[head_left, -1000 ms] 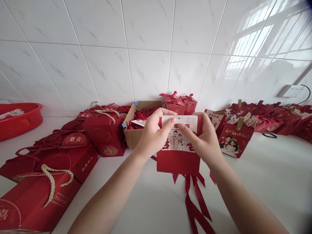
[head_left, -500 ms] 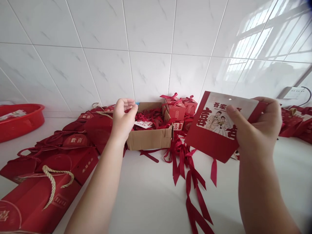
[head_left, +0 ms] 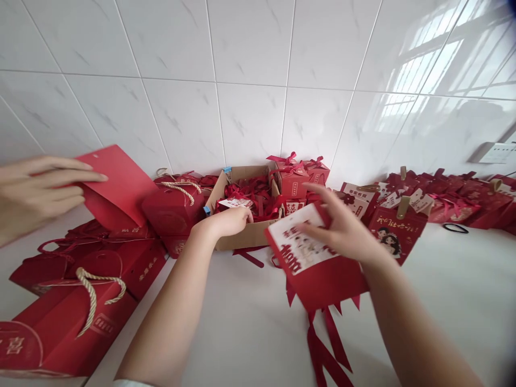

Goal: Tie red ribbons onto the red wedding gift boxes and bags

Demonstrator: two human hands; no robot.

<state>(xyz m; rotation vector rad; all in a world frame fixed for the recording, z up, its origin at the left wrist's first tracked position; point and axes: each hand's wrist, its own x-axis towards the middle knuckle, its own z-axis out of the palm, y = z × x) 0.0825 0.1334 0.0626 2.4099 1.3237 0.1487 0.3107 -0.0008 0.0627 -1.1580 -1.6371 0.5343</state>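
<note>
My left hand (head_left: 228, 221) is at the front rim of a small cardboard box (head_left: 245, 238). Its fingers curl down and are partly hidden, so what they grip is unclear. Dark red ribbons (head_left: 258, 194) and a white printed card (head_left: 236, 202) lie inside that box. My right hand (head_left: 342, 231) is closed on the upper edge of a flat red paper gift bag (head_left: 328, 282), with the thumb across its white panel. A cartoon couple and red characters are printed there. The bag tilts above loose red ribbons (head_left: 328, 344) on the white table.
Another person's hand (head_left: 44, 191) holds a red folded paper piece (head_left: 121, 185) at left. Red gift boxes with rope handles (head_left: 100, 317) fill the left side. Small ribboned boxes (head_left: 292, 183) stand behind, finished red bags (head_left: 397, 231) at right, near a black band (head_left: 455, 228).
My left hand has dropped from above the box to its front rim. My right hand has brought the gift bag left and lower. Another person's hand with red paper has entered at left.
</note>
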